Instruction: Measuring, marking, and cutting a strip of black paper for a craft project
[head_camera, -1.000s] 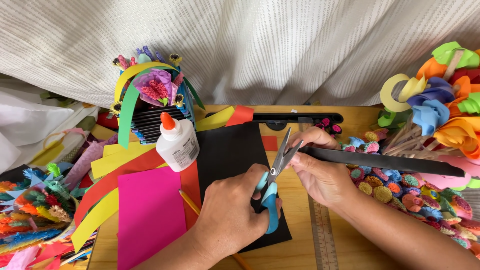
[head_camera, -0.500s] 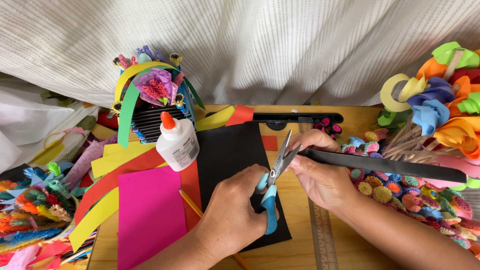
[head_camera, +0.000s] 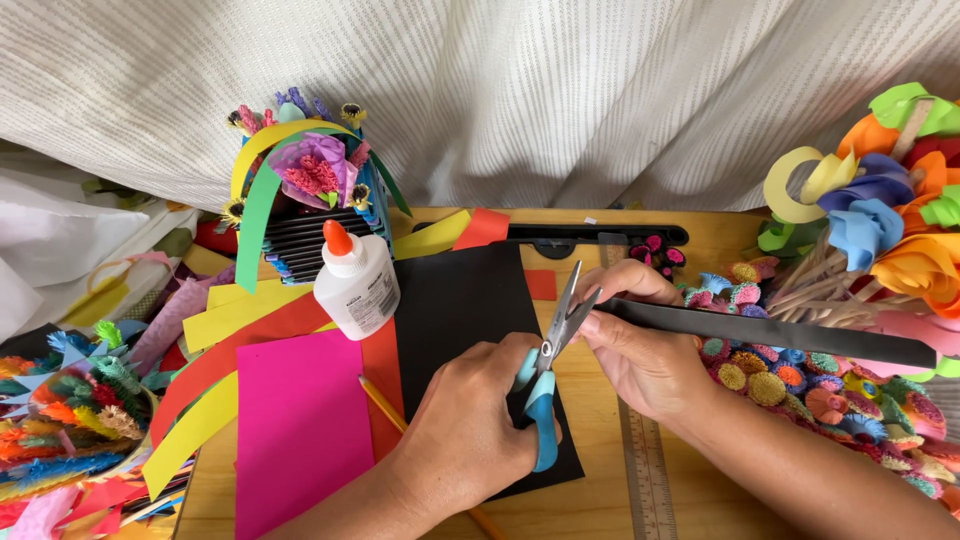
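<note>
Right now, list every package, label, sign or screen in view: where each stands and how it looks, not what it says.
Glue bottle: upright on the table, left of the black sheet; squat white plastic, orange cone cap.
Label: on the glue bottle's front; small, with dark print too small to make out.
Ruler: flat on the table under the right hand; clear strip with printed marks.
No signs or screens.

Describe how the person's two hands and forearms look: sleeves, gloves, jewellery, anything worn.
Both are bare. The left hand and right hand wear no gloves, and no rings show on the fingers in view. Both forearms are uncovered as far as the picture's lower edge: no sleeve, watch or bracelet appears. Nails look short and unpainted.
</note>
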